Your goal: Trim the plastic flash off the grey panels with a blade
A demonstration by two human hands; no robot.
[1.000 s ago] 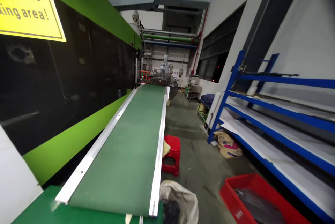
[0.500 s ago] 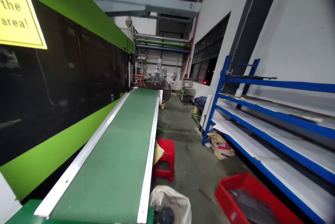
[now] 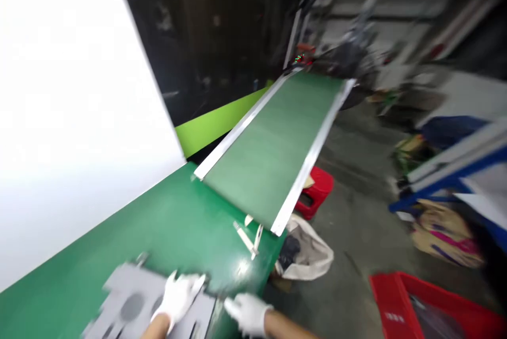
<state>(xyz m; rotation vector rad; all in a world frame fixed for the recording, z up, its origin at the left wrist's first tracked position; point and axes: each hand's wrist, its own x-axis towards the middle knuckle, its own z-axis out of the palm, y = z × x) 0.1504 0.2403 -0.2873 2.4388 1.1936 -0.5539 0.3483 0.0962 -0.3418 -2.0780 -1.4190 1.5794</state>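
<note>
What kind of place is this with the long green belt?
Most likely a factory floor. A long green conveyor belt ends over a green worktable, where the gloved left hand lies on a flat grey part, and a red crate sits on the bare concrete floor.

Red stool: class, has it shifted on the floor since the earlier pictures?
No. The red stool still stands beside the conveyor's right rail, just beyond the white sack; only the camera has swung down.

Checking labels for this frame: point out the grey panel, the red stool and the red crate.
grey panel (image 3: 119,289): head view, on its flat top face.
red stool (image 3: 322,186): head view, on its seat top.
red crate (image 3: 382,299): head view, on its left outer wall.
</note>
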